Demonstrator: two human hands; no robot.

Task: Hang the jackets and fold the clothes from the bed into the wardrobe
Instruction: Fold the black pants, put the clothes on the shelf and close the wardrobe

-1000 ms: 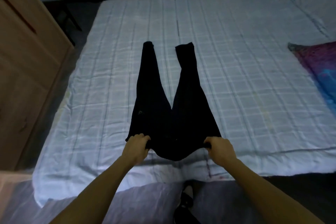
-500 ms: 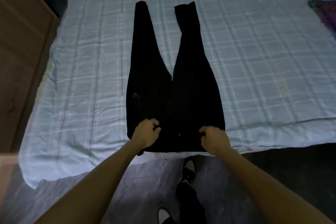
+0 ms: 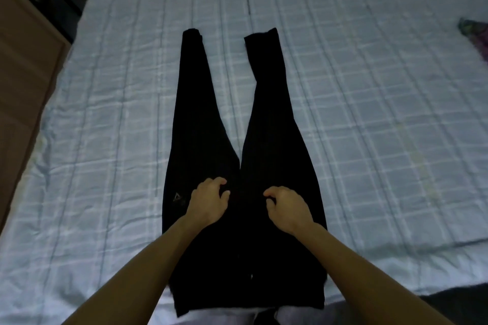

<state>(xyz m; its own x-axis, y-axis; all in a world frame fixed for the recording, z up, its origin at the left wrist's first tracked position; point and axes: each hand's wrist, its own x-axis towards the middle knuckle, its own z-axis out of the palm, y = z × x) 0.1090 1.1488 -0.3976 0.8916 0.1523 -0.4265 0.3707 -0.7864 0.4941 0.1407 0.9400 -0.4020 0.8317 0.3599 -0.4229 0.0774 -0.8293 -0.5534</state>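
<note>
Black trousers lie flat on the bed, legs spread in a V pointing away from me and the waistband hanging at the near edge. A small triangle logo marks the left hip. My left hand and my right hand hover close together over the seat of the trousers, either side of the crotch. Both have loosely curled fingers with the tips at the fabric. No fold of cloth is visibly raised between the fingers.
The bed carries a pale blue checked sheet. A wooden wardrobe side stands along the left. A purple patterned cloth lies at the right edge. Dark floor shows at the lower right.
Both hands have let go of the waistband corners and moved forward and inward onto the seat of the trousers. The trousers now lie flat, and the view has dipped closer.
</note>
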